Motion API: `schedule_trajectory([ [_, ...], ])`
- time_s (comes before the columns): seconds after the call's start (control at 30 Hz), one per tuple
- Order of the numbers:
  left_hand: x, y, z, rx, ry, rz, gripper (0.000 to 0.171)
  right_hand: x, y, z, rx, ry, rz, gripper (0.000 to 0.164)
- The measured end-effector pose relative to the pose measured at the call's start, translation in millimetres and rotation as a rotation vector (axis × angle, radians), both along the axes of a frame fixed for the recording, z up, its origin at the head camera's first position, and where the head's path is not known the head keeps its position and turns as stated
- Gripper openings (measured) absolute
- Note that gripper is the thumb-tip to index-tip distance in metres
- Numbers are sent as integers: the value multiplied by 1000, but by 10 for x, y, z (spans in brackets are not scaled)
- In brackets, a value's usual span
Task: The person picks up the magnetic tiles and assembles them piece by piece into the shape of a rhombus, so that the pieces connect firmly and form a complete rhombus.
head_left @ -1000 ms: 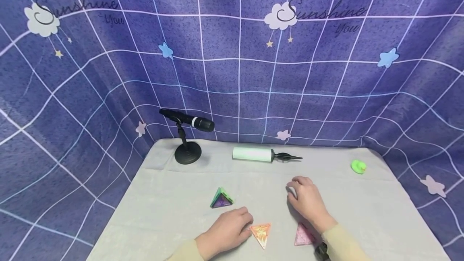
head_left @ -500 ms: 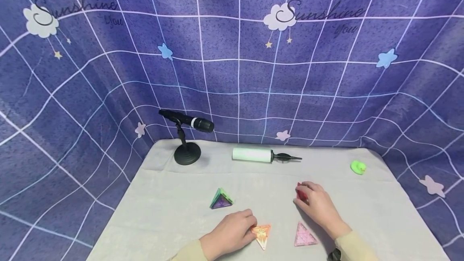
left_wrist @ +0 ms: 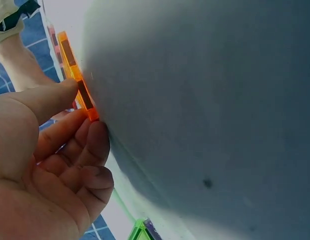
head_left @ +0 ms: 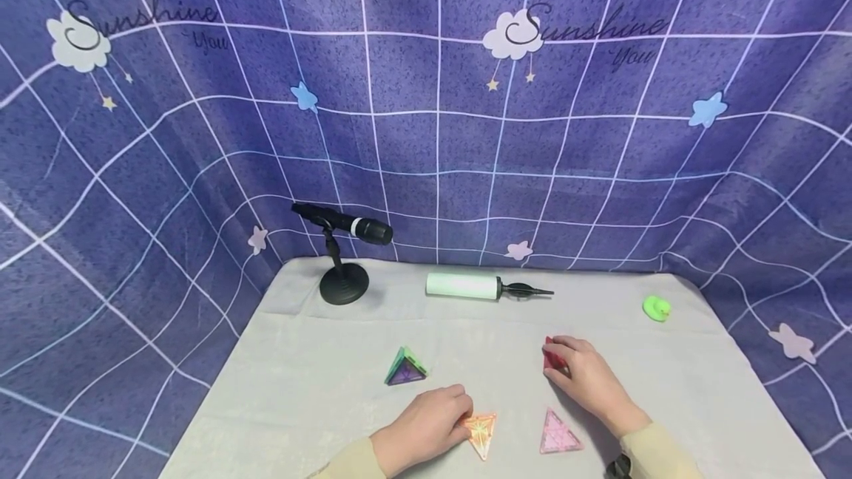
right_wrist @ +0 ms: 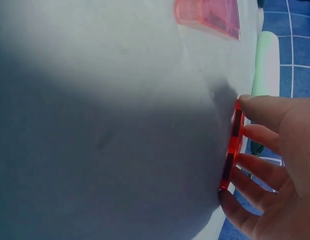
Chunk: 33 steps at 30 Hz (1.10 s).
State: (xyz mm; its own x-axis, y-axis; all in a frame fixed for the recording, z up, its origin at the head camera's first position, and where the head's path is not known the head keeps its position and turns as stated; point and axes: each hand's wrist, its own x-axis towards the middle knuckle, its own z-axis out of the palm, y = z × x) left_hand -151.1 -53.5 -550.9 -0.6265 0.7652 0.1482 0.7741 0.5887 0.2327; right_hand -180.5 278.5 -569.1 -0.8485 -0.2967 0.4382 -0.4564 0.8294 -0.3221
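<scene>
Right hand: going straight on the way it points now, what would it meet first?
Past the red tile it holds, the right hand would probably meet the pale green pump first, near the black nozzle; depth is hard to judge from the head view.

From where I stand, the words to read are on the blue-purple grid-patterned curtain (head_left: 399, 140) hanging beyond the tabletop's (head_left: 319, 342) far edge. High on the left, dark cursive lettering (head_left: 156, 15) says "Sunshine", with a smaller "You" beneath its right end; the big S runs across a white printed cloud (head_left: 75, 43). Right of the middle, a second print (head_left: 602, 26) repeats "Sunshine You", its S likewise over a cloud (head_left: 506, 37).
</scene>
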Motion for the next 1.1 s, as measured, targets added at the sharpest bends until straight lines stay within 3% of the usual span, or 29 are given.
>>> schedule_trajectory([
  [0.3,-13,4,5,19,-107,42,22,-8,-12,16,6,-25,-9,45],
  [0.5,-48,-12,-20,42,-139,22,28,-3,-31,27,-5,-31,-1,45],
  [0.83,-68,-76,5,-4,-86,-56,19,-7,-100,46,-15,-44,11,45],
  [1.1,-79,-134,14,32,-45,-20,20,-1,-203,39,-3,-65,28,44],
])
